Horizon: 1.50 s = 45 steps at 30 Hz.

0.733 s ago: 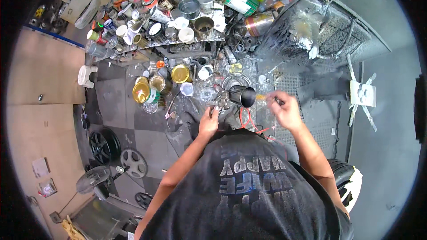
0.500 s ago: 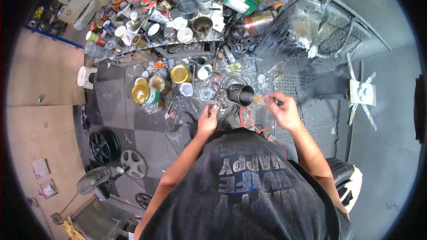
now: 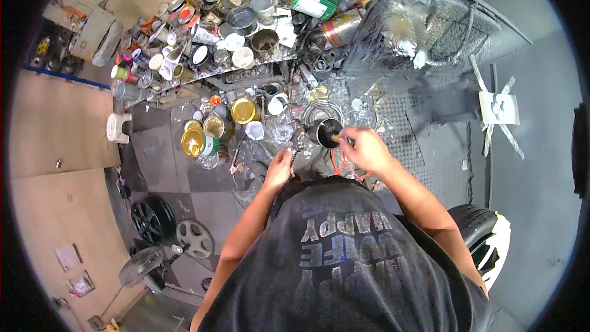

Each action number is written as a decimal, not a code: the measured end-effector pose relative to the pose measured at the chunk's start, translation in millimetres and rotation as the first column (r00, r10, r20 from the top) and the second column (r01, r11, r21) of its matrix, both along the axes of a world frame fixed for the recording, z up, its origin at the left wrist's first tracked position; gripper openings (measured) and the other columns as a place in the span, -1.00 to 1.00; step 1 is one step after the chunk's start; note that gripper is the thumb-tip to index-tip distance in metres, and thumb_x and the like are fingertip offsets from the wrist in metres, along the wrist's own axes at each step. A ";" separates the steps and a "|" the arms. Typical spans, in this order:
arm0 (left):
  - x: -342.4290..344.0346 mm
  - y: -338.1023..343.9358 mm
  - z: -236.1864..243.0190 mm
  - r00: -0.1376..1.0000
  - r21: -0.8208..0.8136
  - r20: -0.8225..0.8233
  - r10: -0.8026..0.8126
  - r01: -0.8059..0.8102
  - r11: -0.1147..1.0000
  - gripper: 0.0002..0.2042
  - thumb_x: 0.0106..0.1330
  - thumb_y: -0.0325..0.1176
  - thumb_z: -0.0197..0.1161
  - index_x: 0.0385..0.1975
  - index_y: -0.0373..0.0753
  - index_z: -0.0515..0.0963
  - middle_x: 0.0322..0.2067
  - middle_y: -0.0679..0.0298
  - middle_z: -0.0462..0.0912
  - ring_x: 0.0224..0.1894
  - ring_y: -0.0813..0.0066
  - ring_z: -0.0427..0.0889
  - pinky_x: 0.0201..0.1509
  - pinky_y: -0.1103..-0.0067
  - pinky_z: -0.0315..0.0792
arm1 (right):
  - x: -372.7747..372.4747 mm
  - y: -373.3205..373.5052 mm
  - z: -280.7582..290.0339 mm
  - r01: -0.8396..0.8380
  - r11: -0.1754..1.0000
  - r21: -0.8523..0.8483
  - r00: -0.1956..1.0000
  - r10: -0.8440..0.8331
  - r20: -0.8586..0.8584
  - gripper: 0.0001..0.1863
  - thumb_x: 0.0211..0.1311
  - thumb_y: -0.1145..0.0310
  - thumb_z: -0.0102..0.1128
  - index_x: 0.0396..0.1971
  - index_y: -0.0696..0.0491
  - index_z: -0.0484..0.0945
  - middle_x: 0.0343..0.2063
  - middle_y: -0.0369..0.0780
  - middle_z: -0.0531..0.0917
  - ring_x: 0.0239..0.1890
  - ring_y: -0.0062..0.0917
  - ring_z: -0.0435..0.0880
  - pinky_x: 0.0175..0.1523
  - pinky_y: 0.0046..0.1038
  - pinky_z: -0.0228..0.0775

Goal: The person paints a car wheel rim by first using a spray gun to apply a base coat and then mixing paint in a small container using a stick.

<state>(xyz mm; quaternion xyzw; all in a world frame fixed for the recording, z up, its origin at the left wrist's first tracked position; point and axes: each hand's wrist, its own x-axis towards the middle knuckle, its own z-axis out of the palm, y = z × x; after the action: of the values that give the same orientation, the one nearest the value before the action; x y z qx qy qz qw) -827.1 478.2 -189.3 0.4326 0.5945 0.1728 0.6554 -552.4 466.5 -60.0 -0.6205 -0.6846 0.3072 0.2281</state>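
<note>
My left hand [image 3: 280, 169] is closed round the dark handle of a spray gun [image 3: 297, 132], in front of my body. Joined to the gun is a black cup [image 3: 321, 134], tilted so that its dark inside shows. My right hand [image 3: 364, 147] grips a small brush [image 3: 336, 138], whose yellowish end dips into the cup's mouth. The fingers hide most of the brush. A red hose [image 3: 337, 161] hangs just below the cup.
Paint cans and cups crowd a bench [image 3: 246, 64] ahead. Gold-lidded cans [image 3: 244, 110] stand on the floor at left. A coiled wire [image 3: 322, 110] lies beyond the cup. A fan [image 3: 142, 265] and wheels [image 3: 153, 218] are lower left, a tyre [image 3: 473, 227] lower right.
My right hand has moved left and brought the brush from beside the cup into its mouth. The left hand keeps its hold, with the cup shifted slightly left.
</note>
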 end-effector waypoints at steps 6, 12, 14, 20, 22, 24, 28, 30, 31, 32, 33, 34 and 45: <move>1.1 -4.4 -2.2 0.999 0.052 0.011 0.032 -0.033 0.998 -0.56 0.56 0.00 -0.07 -0.09 -0.28 0.58 -0.48 0.36 0.49 -0.44 0.54 0.44 -0.36 0.50 0.37 | -11.1 7.0 12.5 -0.098 0.995 -0.011 0.986 0.096 -0.135 -0.80 0.29 0.30 0.22 -0.23 0.10 0.64 -0.33 -0.01 0.71 -0.23 -0.04 0.70 -0.10 -0.12 0.53; -10.4 -13.1 -21.9 0.996 -0.011 0.073 0.047 -0.046 0.999 -0.53 0.60 0.00 -0.12 -0.11 -0.29 0.59 -0.55 0.39 0.47 -0.52 0.56 0.41 -0.40 0.53 0.35 | -14.2 11.4 1.4 -0.062 0.997 0.056 0.994 0.066 -0.086 -0.78 0.30 0.27 0.19 -0.27 0.12 0.63 -0.31 0.01 0.70 -0.20 -0.02 0.68 -0.09 -0.10 0.51; -4.9 -11.4 -12.0 0.998 0.039 0.032 0.053 -0.054 0.998 -0.55 0.60 0.00 -0.11 -0.12 -0.27 0.58 -0.57 0.40 0.46 -0.53 0.57 0.41 -0.41 0.55 0.35 | -10.3 7.9 -3.0 -0.128 0.991 0.033 0.984 0.131 -0.125 -0.77 0.29 0.26 0.19 -0.26 0.13 0.63 -0.31 0.02 0.70 -0.21 -0.01 0.68 -0.08 -0.09 0.51; -4.4 -13.8 -12.8 0.998 0.062 0.024 0.059 -0.060 0.996 -0.58 0.58 0.01 -0.06 -0.19 -0.27 0.53 -0.55 0.39 0.45 -0.53 0.57 0.40 -0.43 0.54 0.33 | -12.3 10.1 10.7 -0.005 0.999 0.035 0.997 0.007 -0.073 -0.76 0.30 0.25 0.18 -0.26 0.12 0.64 -0.35 0.03 0.70 -0.23 -0.01 0.69 -0.10 -0.10 0.53; -0.7 -12.8 -10.1 0.997 0.082 0.062 0.045 -0.050 0.995 -0.59 0.58 0.00 -0.06 -0.21 -0.25 0.52 -0.55 0.39 0.43 -0.53 0.57 0.39 -0.45 0.55 0.30 | -7.0 10.3 6.6 -0.044 0.995 -0.088 0.999 0.046 0.022 -0.76 0.30 0.24 0.18 -0.25 0.11 0.66 -0.34 0.03 0.71 -0.22 0.00 0.69 -0.09 -0.09 0.53; 3.6 -15.5 -2.6 1.000 0.074 -0.002 0.023 -0.023 0.997 -0.58 0.58 -0.01 -0.05 -0.13 -0.29 0.53 -0.46 0.37 0.49 -0.44 0.56 0.40 -0.34 0.54 0.33 | -0.9 13.9 5.2 0.046 0.995 -0.084 0.997 -0.040 0.073 -0.76 0.30 0.24 0.19 -0.24 0.10 0.66 -0.34 0.03 0.71 -0.22 0.00 0.69 -0.09 -0.09 0.53; -1.4 -24.1 -23.9 0.992 0.106 0.032 0.124 -0.127 0.986 -0.59 0.58 -0.04 -0.03 -0.10 -0.30 0.56 -0.40 0.36 0.53 -0.37 0.56 0.40 -0.27 0.55 0.34 | -10.9 9.1 11.9 -0.032 0.999 -0.020 0.992 0.029 -0.123 -0.74 0.30 0.22 0.19 -0.26 0.12 0.66 -0.35 0.04 0.70 -0.22 -0.01 0.69 -0.09 -0.09 0.53; -6.7 -21.2 -28.4 0.991 0.142 0.041 0.127 -0.131 0.981 -0.61 0.59 -0.02 -0.04 -0.20 -0.25 0.55 -0.49 0.40 0.50 -0.47 0.59 0.39 -0.35 0.57 0.32 | -5.1 10.9 12.4 -0.018 0.996 -0.082 0.999 0.015 -0.039 -0.74 0.31 0.22 0.19 -0.25 0.11 0.66 -0.36 0.03 0.70 -0.22 -0.02 0.69 -0.10 -0.11 0.53; -6.1 -18.8 -32.1 0.990 0.134 0.048 0.131 -0.137 0.981 -0.62 0.59 -0.02 -0.04 -0.23 -0.23 0.54 -0.52 0.40 0.49 -0.50 0.60 0.39 -0.38 0.57 0.32 | -1.1 13.2 11.3 0.046 0.993 -0.108 0.998 -0.042 0.041 -0.74 0.32 0.22 0.18 -0.24 0.11 0.66 -0.36 0.03 0.70 -0.23 -0.01 0.69 -0.11 -0.11 0.53; -5.0 -18.4 -37.8 0.989 0.127 0.056 0.137 -0.143 0.981 -0.62 0.59 -0.02 -0.04 -0.25 -0.21 0.53 -0.55 0.41 0.47 -0.53 0.60 0.39 -0.41 0.57 0.32 | -0.3 12.7 10.9 0.089 0.996 -0.010 0.996 -0.089 0.030 -0.75 0.31 0.23 0.17 -0.25 0.11 0.66 -0.37 0.02 0.70 -0.25 -0.01 0.70 -0.12 -0.11 0.53; -11.4 -21.5 -47.8 0.985 0.121 0.057 0.161 -0.167 0.978 -0.62 0.59 -0.01 -0.04 -0.28 -0.20 0.52 -0.57 0.41 0.46 -0.56 0.60 0.38 -0.44 0.58 0.31 | -6.4 13.9 16.7 0.026 1.000 -0.009 0.999 -0.026 -0.043 -0.76 0.30 0.24 0.18 -0.26 0.11 0.65 -0.37 0.02 0.70 -0.25 -0.01 0.70 -0.12 -0.10 0.54; -14.7 -22.7 -51.2 0.985 0.135 0.053 0.162 -0.168 0.977 -0.62 0.59 -0.01 -0.04 -0.30 -0.19 0.51 -0.59 0.40 0.45 -0.57 0.59 0.39 -0.46 0.57 0.32 | -12.2 11.9 24.2 -0.029 1.000 -0.006 0.993 0.028 -0.113 -0.77 0.30 0.25 0.18 -0.26 0.11 0.65 -0.38 0.02 0.70 -0.26 -0.01 0.70 -0.12 -0.10 0.54; -6.6 -24.3 -17.7 0.993 0.156 -0.016 0.113 -0.110 0.982 -0.53 0.58 -0.01 -0.06 -0.06 -0.38 0.53 -0.32 0.28 0.58 -0.28 0.50 0.46 -0.14 0.51 0.39 | -14.1 17.4 14.6 -0.105 0.993 -0.058 0.994 0.104 -0.011 -0.77 0.29 0.26 0.19 -0.26 0.11 0.64 -0.31 0.04 0.69 -0.20 0.00 0.69 -0.08 -0.07 0.52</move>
<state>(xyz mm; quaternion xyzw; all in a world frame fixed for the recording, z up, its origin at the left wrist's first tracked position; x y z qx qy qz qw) -833.8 453.9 -207.0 0.4504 0.6106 0.2496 0.6017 -566.5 484.0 -45.4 -0.5889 -0.7059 0.3411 0.1963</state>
